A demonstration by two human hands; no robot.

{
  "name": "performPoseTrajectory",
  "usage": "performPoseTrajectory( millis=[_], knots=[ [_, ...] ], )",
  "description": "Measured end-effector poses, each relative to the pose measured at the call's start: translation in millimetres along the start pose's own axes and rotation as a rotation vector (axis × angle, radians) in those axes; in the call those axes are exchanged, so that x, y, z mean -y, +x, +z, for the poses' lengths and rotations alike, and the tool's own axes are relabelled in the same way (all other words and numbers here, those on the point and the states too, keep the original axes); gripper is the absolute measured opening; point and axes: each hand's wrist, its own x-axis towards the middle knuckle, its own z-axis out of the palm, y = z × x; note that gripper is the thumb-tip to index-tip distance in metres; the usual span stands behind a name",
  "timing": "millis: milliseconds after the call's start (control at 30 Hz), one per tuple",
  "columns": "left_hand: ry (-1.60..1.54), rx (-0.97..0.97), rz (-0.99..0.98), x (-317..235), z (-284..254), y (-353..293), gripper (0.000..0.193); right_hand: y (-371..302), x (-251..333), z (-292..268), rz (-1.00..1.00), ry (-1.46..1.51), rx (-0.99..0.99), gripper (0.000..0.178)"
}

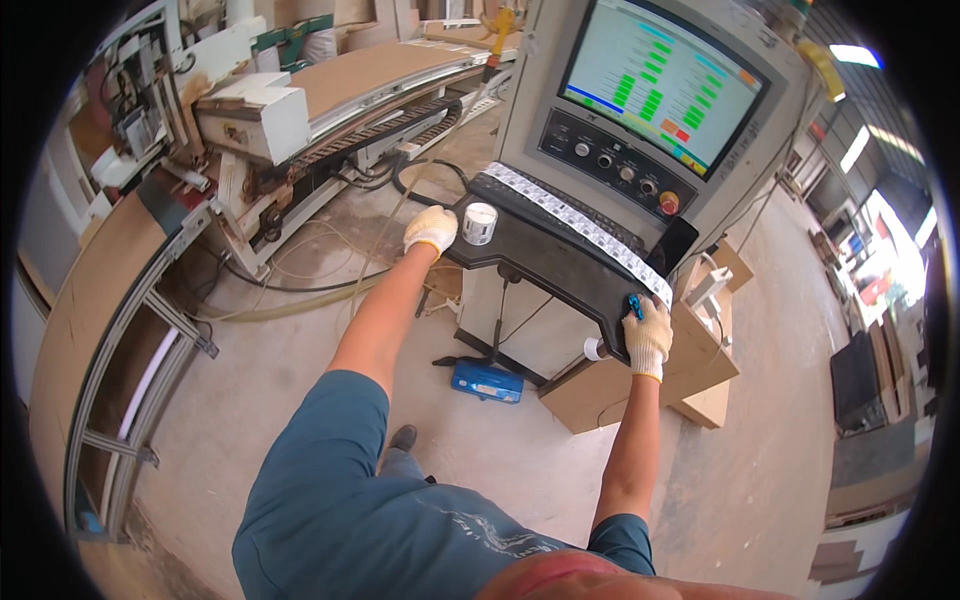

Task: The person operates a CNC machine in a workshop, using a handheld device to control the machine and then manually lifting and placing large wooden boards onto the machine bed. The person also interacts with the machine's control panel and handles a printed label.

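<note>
My left hand [431,231], in a white knit glove, is closed over the left edge of the black console shelf [540,250]. Beside it on the shelf stands a roll of printed white labels [480,223]. At the shelf's right end my gloved right hand [648,337] is closed, with a small blue-and-black tool [636,306] in its grip; the tool's exact kind is unclear. A long strip of printed labels [575,225] lies along the keyboard, its right end reaching my right fingers. Another white roll [595,349] shows just left of that hand.
Above the shelf rises a grey control cabinet with a lit screen [660,80], knobs and a red button [669,203]. A blue broom head [487,382] stands below. Cables [300,290] cross the floor at left, near a large board-cutting machine [250,120]. A wooden box [620,390] sits right.
</note>
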Motion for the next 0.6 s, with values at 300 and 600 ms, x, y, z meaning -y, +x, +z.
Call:
performPoseTrajectory(
  millis=[300,600],
  knots=[
    [-0.068,-0.039,0.026,-1.1,-2.4,-8.2,0.047,1.6,1.0,1.5,-0.005,0.012,0.010,0.055],
    [-0.069,-0.034,0.029,-2.2,-4.7,-8.7,0.049,0.0,-6.1,7.2,-0.050,-0.053,-0.002,0.046]
  ],
)
